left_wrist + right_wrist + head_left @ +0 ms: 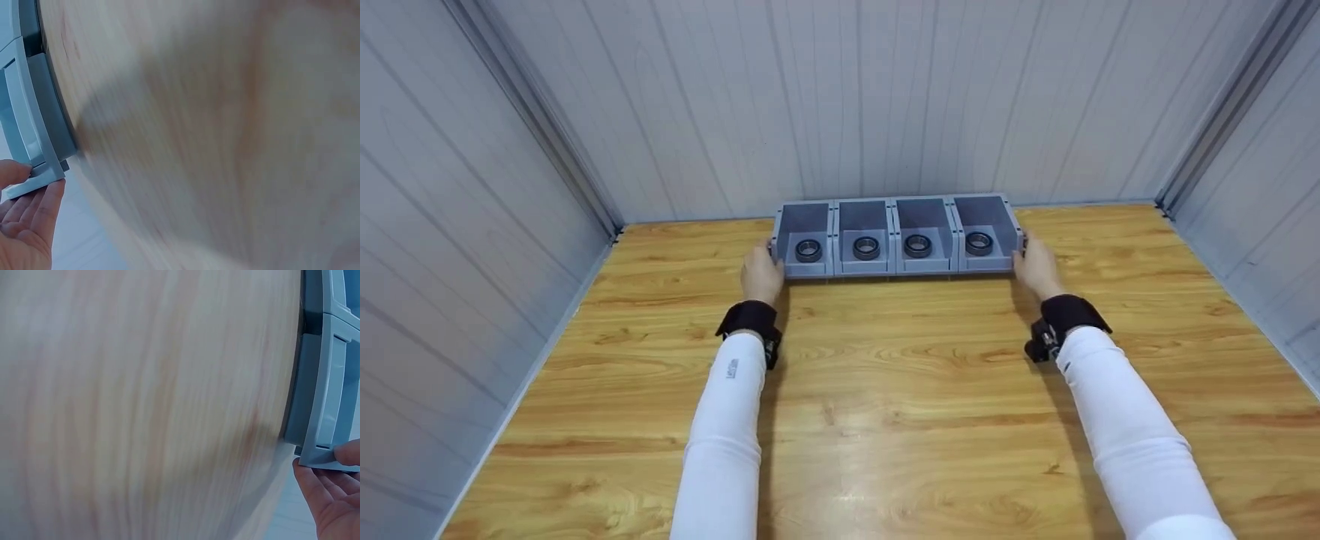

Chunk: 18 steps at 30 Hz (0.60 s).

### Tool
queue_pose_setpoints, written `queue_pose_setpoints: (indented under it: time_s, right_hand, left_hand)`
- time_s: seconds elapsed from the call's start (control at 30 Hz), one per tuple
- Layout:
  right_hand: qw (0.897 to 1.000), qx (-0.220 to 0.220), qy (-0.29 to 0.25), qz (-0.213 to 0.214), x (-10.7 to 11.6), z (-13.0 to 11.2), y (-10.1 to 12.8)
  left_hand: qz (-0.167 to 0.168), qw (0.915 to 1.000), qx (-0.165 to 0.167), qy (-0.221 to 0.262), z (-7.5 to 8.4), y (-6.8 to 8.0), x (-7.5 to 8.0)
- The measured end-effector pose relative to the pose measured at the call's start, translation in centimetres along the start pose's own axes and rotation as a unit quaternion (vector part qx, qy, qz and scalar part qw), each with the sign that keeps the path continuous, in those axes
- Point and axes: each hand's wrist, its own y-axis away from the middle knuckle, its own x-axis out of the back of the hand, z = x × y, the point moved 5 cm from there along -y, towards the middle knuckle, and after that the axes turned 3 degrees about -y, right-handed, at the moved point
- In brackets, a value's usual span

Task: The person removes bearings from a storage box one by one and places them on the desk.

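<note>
A row of several joined grey storage bins (891, 268) stands at the back of the table. Each bin has one ring-shaped ball bearing (866, 247) on its floor. At the row's left end my left hand (763, 274) grips the outer wall, its thumb (14, 172) inside the end bin and its fingers (42, 211) outside. My right hand (1039, 268) holds the opposite end likewise, thumb (349, 453) within and fingers (315, 486) against the outer side. Whether the row rests fully on the table cannot be told. The wrist views do not show the bearings.
The wood-grain table (847, 397) extends in front of the bins and to both sides. Close behind the row rises a pale panelled wall (825, 97). Side walls (450, 247) border the table left and right.
</note>
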Motion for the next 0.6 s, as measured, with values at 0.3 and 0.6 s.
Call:
queue_pose_setpoints:
  time_s: [0.3, 0.6]
  right_hand:
    - [1.0, 0.019, -0.015, 0.008, 0.3, 0.4, 0.6]
    - [1.0, 0.01, -0.01, 0.012, 0.7, 0.6, 1.3]
  left_hand:
    - [-0.001, 0.9999, 0.002, 0.017, 0.0, 0.4, 0.0]
    - [-0.004, 0.9996, -0.016, 0.025, 0.4, 1.1, 0.4]
